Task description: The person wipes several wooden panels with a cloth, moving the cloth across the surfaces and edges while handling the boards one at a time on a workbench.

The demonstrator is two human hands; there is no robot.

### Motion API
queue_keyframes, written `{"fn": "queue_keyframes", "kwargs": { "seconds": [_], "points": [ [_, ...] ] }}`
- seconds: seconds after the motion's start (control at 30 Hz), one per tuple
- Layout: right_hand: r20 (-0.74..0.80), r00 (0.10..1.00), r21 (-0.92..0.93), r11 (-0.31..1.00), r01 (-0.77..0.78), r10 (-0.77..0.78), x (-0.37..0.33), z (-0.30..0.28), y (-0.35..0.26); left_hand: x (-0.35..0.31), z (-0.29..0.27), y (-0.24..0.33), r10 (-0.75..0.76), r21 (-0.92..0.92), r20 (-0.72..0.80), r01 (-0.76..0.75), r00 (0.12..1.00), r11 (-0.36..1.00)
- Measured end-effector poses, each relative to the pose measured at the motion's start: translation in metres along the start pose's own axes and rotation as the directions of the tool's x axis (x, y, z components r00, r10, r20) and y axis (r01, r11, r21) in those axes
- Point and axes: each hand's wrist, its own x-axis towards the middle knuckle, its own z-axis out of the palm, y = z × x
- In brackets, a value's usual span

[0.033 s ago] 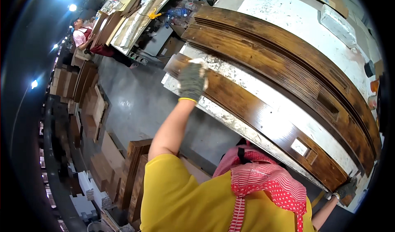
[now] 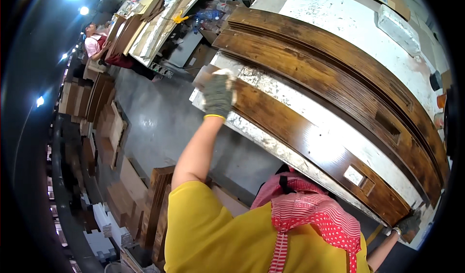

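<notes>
A long dark-brown stained wooden board [image 2: 276, 113] lies along the near edge of the white, paint-worn worktable [image 2: 254, 132]. It has a rectangular cutout towards its right end. My left hand [image 2: 218, 96], in a dark grey-green glove with a yellow cuff, is over the board's left end. Its fingers look curled round something whitish, which blur keeps me from naming. At the board's right end, my right hand [image 2: 409, 222] in a dark glove grips the corner, its fingers partly hidden.
Further back on the table lie more brown boards [image 2: 310, 64], one with a slot. A plastic-wrapped white block [image 2: 398, 30] sits at the far right. Stacked boards [image 2: 157, 200] stand on the floor at left. A person [image 2: 97, 43] works at another bench [image 2: 160, 28].
My left hand has slid slightly left and down along the board's left end. My right hand stays at the right end.
</notes>
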Motion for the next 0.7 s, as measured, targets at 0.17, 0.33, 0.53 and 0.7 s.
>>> {"fn": "queue_keyframes", "kwargs": {
  "seconds": [0.17,0.33,0.53,0.7],
  "points": [
    [0.099,0.995,-0.138,0.990,-0.014,0.028,0.004,-0.006,-0.014,-0.041,0.007,-0.111,-0.502,0.243,0.398,0.440,0.767,0.865],
    [0.128,0.971,0.257,0.939,-0.231,0.204,0.009,-0.003,-0.002,-0.015,0.001,-0.107,-0.565,-0.075,0.316,0.614,0.762,0.786],
    [-0.187,0.942,0.210,0.925,0.316,-0.280,0.018,0.037,0.040,-0.044,0.030,-0.139,-0.367,-0.084,0.494,0.463,0.789,0.882],
    [-0.230,0.930,-0.041,0.957,0.286,-0.288,-0.014,0.003,-0.018,0.078,-0.034,0.015,-0.005,-0.449,0.519,0.278,0.855,0.849]
  ]
}}
